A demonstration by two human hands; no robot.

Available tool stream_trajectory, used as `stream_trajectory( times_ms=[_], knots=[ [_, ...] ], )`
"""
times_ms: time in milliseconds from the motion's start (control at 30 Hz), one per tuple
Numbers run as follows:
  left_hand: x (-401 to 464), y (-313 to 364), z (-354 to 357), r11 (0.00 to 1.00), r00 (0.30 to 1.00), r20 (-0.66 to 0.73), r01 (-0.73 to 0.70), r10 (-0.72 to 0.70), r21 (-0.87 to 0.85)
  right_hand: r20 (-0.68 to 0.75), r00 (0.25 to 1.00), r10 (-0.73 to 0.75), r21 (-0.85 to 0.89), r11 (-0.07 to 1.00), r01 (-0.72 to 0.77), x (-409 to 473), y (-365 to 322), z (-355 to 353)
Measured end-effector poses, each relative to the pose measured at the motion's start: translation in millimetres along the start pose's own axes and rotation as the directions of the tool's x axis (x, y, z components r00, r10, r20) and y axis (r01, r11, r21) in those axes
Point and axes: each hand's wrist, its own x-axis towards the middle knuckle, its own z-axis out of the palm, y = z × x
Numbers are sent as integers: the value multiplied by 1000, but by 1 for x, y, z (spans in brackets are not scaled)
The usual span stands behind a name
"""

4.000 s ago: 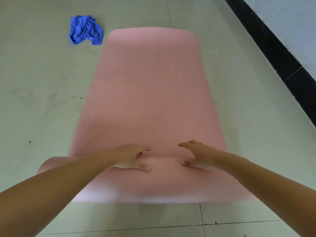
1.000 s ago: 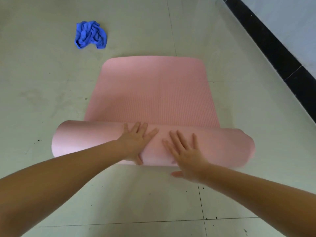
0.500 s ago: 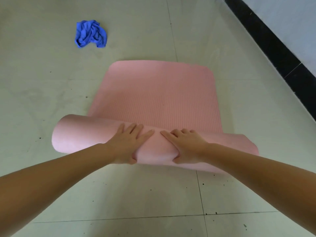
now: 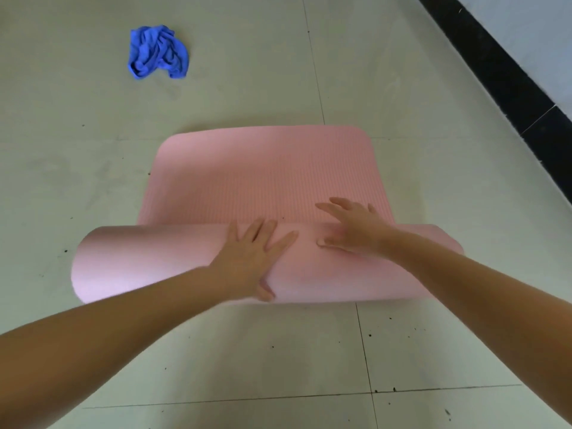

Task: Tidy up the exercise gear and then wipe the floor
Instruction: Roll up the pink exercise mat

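While our left hand point(image 4: 252, 258) presses flat with spread fingers on the rolled part of the pink yoga mat point(image 4: 266, 181) at frame centre, our right hand point(image 4: 349, 227) rests open-fingered beside it; a crumpled blue cloth point(image 4: 158, 52) lies on the tiled floor point(image 4: 62, 168), upper left.

Pale tiled floor point(image 4: 278, 351) flecked with dark specks meets a black skirting band point(image 4: 501, 75) under a light wall point(image 4: 532, 29).
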Motion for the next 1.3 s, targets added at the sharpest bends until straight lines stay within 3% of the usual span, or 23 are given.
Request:
stream_trajectory(
  times_ms=[67,167,233,267,300,367,467,600,800,933,1100,1167,1233,1300],
  knots=[
    [18,-18,-12,994,997,69,-18,25,-106,-198,977,-73,-69,996,60,-13,-2,20],
    [32,-38,-22,983,993,115,1,20,-183,-160,952,-261,-315,928,201,-24,-6,50],
    [30,-43,-22,989,1000,6,-14,15,-145,-133,952,-274,-435,880,192,-17,-5,55],
    [25,-43,-18,997,992,-124,-33,24,-69,-87,967,-238,-439,881,177,-11,-6,50],
    [19,-41,-12,999,967,-250,-32,39,32,-67,975,-212,-419,893,165,-4,-5,43],
    [6,-37,5,992,939,-342,5,39,126,22,988,-153,-346,926,151,11,-8,23],
    [-4,-36,27,983,971,-239,34,10,183,67,985,-156,-226,960,168,32,-9,-3],
    [-3,-35,24,986,974,-228,42,-4,162,46,984,-173,-181,967,179,33,-9,-6],
    [-21,-39,28,984,953,-297,-4,57,176,24,983,-181,-164,969,183,6,-19,11],
    [-40,-29,41,977,917,-365,-92,158,192,122,973,-195,-67,977,204,-16,-20,23],
    [-25,-24,28,992,981,-186,-41,63,120,251,957,-146,63,989,135,5,-9,5],
    [3,-37,10,1000,998,-65,-11,12,5,138,986,-93,25,996,90,11,-5,-4],
    [26,-53,-13,992,998,40,43,-39,-120,-99,994,-37,-16,999,35,7,-2,-8],
    [39,-68,-30,978,995,-32,91,-99,-186,-281,958,-63,-55,997,50,-4,-3,-2]
  ],
)
